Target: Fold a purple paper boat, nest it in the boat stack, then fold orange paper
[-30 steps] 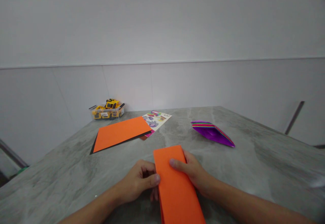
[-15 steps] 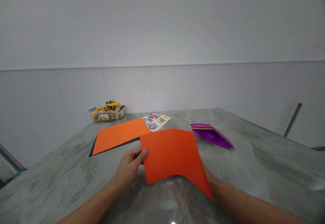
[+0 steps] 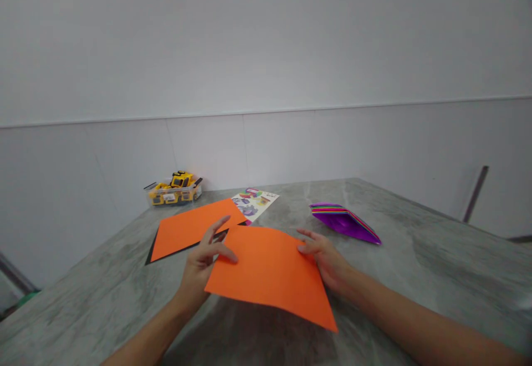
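An orange sheet of paper (image 3: 270, 272) is held up above the table, tilted toward me and slightly bowed. My left hand (image 3: 201, 266) grips its left edge, thumb on top and the index finger raised off the paper. At the upper right edge my right hand (image 3: 324, 258) pinches the sheet, thumb on top and other fingers partly hidden beneath. Beyond my left hand lies a larger orange sheet (image 3: 193, 225) on a black one. To the right of my right hand rests a folded purple paper stack (image 3: 347, 225) with multicoloured edges.
A clear plastic tub (image 3: 170, 195) holding a yellow toy truck (image 3: 182, 180) stands at the back left, near the wall (image 3: 266, 144). A printed picture sheet (image 3: 257, 202) lies behind the larger orange sheet. All rest on a grey marbled table (image 3: 415, 283).
The orange sheet in my hands has tipped flatter. My right hand has come into view at its right edge, and my left index finger has lifted.
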`<state>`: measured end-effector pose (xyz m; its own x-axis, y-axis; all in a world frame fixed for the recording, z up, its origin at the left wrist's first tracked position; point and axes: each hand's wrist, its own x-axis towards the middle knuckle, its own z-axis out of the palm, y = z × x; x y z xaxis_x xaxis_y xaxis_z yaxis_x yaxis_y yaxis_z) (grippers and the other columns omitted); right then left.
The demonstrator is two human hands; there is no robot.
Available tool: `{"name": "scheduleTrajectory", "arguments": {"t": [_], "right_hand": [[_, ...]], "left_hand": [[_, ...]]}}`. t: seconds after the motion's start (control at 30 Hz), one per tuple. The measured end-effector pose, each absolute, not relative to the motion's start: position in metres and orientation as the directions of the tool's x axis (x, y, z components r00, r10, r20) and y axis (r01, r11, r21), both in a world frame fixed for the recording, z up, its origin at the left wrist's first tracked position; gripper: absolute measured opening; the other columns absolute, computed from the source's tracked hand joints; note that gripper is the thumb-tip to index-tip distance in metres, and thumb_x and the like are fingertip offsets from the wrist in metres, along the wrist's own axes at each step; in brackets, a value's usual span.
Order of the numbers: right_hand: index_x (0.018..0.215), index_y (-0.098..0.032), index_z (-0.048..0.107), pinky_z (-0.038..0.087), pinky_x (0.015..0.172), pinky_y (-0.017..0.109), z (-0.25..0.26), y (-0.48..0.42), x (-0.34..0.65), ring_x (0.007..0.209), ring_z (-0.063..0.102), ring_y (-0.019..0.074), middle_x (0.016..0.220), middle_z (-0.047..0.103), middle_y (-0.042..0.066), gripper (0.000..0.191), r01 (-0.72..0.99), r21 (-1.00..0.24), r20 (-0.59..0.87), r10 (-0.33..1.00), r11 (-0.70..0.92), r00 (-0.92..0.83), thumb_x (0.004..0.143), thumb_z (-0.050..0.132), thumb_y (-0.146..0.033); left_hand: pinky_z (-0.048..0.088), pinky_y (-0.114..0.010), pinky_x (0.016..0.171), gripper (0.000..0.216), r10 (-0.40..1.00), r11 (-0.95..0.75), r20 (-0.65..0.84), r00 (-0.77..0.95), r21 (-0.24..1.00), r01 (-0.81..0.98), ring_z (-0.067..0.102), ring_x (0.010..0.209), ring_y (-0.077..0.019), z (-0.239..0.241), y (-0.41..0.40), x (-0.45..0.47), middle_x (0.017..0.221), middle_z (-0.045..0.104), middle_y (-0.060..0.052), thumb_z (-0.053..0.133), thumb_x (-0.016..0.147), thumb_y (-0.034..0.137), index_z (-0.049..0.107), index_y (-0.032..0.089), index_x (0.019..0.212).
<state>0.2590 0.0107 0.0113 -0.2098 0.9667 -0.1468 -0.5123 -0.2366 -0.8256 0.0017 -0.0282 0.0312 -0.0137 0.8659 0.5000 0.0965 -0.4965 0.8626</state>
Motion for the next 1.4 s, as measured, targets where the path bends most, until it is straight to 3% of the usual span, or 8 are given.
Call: {"name": "scheduleTrajectory", "arguments": {"t": [0.13, 0.23, 0.33, 0.53, 0.77, 0.97, 1.17, 1.4], "right_hand": [[0.109, -0.018, 0.052, 0.049, 0.065, 0.029, 0.007, 0.023, 0.266, 0.064, 0.064, 0.0162, 0.076, 0.064, -0.003, 0.067, -0.498, -0.867, 0.023, 0.996, -0.023, -0.085, 0.048, 0.072, -0.002], [0.11, -0.017, 0.051, 0.049, 0.063, 0.027, 0.005, 0.023, 0.264, 0.065, 0.064, 0.0154, 0.076, 0.064, -0.003, 0.07, -0.459, -0.888, 0.07, 0.995, 0.03, -0.07, 0.045, 0.075, -0.003], [0.112, -0.018, 0.049, 0.05, 0.063, 0.029, 0.008, 0.016, 0.259, 0.066, 0.065, 0.0177, 0.077, 0.066, -0.002, 0.071, -0.419, -0.908, 0.01, 1.0, 0.005, -0.01, 0.047, 0.076, -0.005], [0.113, -0.017, 0.046, 0.054, 0.073, 0.043, 0.006, 0.003, 0.25, 0.075, 0.07, 0.027, 0.085, 0.072, 0.006, 0.062, -0.413, -0.896, -0.063, 0.968, -0.162, -0.242, 0.056, 0.07, -0.013], [0.126, -0.017, 0.049, 0.046, 0.097, 0.045, -0.002, -0.002, 0.246, 0.115, 0.057, 0.0293, 0.121, 0.064, 0.011, 0.061, 0.089, -0.977, 0.179, 0.974, 0.192, -0.137, 0.066, 0.059, -0.016], [0.148, -0.02, 0.024, 0.021, 0.114, 0.047, 0.012, -0.043, 0.245, 0.141, 0.021, 0.0242, 0.154, 0.024, 0.008, 0.064, 0.05, -0.896, 0.376, 0.816, 0.44, -0.44, 0.091, 0.045, -0.039], [0.15, -0.016, 0.008, 0.001, 0.112, 0.057, 0.019, -0.061, 0.241, 0.14, -0.014, 0.0315, 0.155, -0.01, 0.01, 0.078, 0.291, -0.519, 0.443, 0.544, 0.804, -0.713, 0.091, 0.038, -0.057], [0.148, -0.024, 0.023, 0.005, 0.11, 0.062, 0.021, -0.054, 0.24, 0.141, -0.005, 0.0343, 0.156, 0.005, 0.009, 0.061, 0.493, -0.332, 0.253, 0.58, 0.804, -0.774, 0.094, 0.041, -0.045]], "left_hand": [[0.052, -0.042, 0.082, 0.032, 0.999, -0.029, 0.016, -0.037, 0.928, -0.372, 0.064, 0.101, -0.0317, 0.034, -0.025, 0.006, 0.113, 0.067, -0.01, 0.071, 0.071, 0.036, 0.07, 0.02, 0.098], [0.055, -0.042, 0.075, 0.041, 0.967, 0.24, -0.171, 0.189, 0.862, -0.447, 0.069, 0.087, -0.0305, 0.03, -0.027, 0.013, 0.101, 0.071, -0.014, 0.067, 0.076, 0.038, 0.063, 0.015, 0.11], [0.056, -0.04, 0.073, 0.037, 0.949, 0.268, -0.179, 0.262, 0.892, -0.363, 0.071, 0.079, -0.0296, 0.023, -0.029, 0.019, 0.094, 0.073, -0.015, 0.072, 0.073, 0.021, 0.062, 0.011, 0.107], [0.058, -0.039, 0.068, 0.037, 0.989, 0.137, -0.148, -0.021, 0.95, -0.279, 0.072, 0.076, -0.0271, 0.014, -0.022, 0.017, 0.094, 0.074, -0.013, 0.068, 0.075, 0.015, 0.059, 0.014, 0.11], [0.057, -0.038, 0.073, 0.044, 0.993, 0.091, -0.109, -0.04, 0.947, -0.308, 0.071, 0.083, -0.0254, 0.008, -0.024, 0.025, 0.103, 0.072, -0.011, 0.062, 0.076, 0.007, 0.055, 0.018, 0.118], [0.056, -0.04, 0.076, 0.057, 0.977, 0.209, -0.208, 0.049, 0.889, -0.407, 0.071, 0.084, -0.0264, 0.008, -0.03, 0.037, 0.097, 0.073, -0.009, 0.056, 0.067, -0.004, 0.053, 0.017, 0.12], [0.05, -0.04, 0.088, 0.057, 0.974, 0.205, -0.13, 0.188, 0.857, -0.472, 0.067, 0.098, -0.0291, 0.012, -0.044, 0.047, 0.105, 0.071, -0.01, 0.056, 0.066, -0.001, 0.053, 0.013, 0.122], [0.052, -0.04, 0.082, 0.059, 0.888, 0.307, -0.114, 0.445, 0.868, -0.391, 0.068, 0.09, -0.0268, 0.006, -0.048, 0.052, 0.104, 0.069, -0.012, 0.056, 0.063, -0.002, 0.056, 0.014, 0.12]]}}
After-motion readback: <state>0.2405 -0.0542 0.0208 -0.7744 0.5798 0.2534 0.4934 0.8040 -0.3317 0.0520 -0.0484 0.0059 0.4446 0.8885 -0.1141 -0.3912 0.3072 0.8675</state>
